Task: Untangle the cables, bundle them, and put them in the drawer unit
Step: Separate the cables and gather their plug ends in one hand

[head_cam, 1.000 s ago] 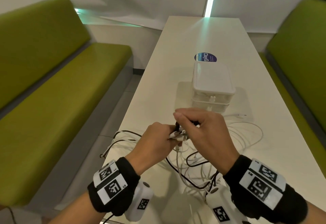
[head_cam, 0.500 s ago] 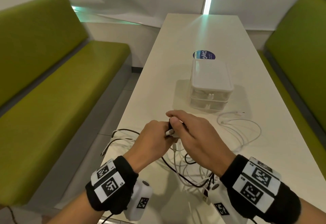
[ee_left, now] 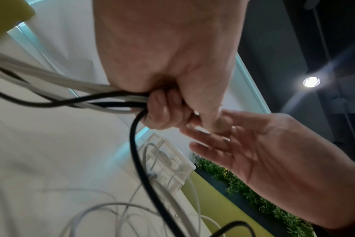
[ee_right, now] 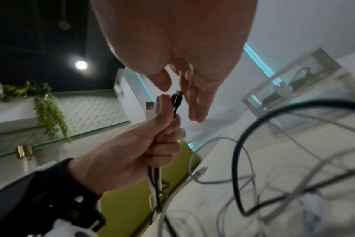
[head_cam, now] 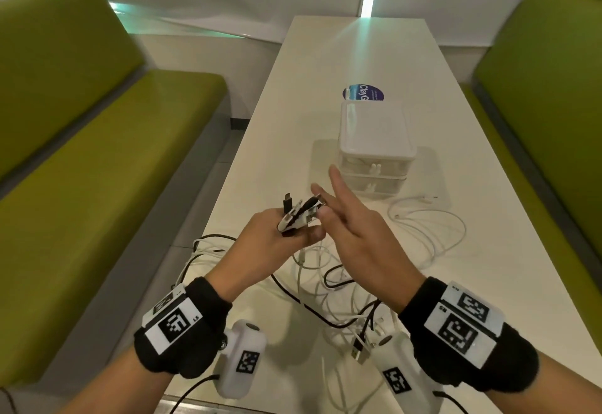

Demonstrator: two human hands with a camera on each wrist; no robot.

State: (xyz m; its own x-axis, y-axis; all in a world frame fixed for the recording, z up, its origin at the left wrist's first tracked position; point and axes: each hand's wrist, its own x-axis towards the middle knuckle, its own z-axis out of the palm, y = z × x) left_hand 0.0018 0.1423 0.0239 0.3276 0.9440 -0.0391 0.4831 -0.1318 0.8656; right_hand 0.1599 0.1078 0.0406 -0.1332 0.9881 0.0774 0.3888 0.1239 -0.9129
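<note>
The left hand (head_cam: 273, 237) grips the gathered cable plugs (head_cam: 301, 213); the right hand (head_cam: 355, 237) is open beside them. Loose cable loops (head_cam: 342, 286) trail on the table (head_cam: 325, 71), near the drawer unit (head_cam: 374, 150). Risk: pulling could tighten crossed loops into knots.

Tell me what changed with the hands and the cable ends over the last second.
The right hand let go of the cable ends and opened, its fingers now straight beside them. The left hand rose slightly, so the plugs stick up in plain view. Unchanged: the left hand grips the ends, the loose cables lie on the table, and the drawer unit is closed.
</note>
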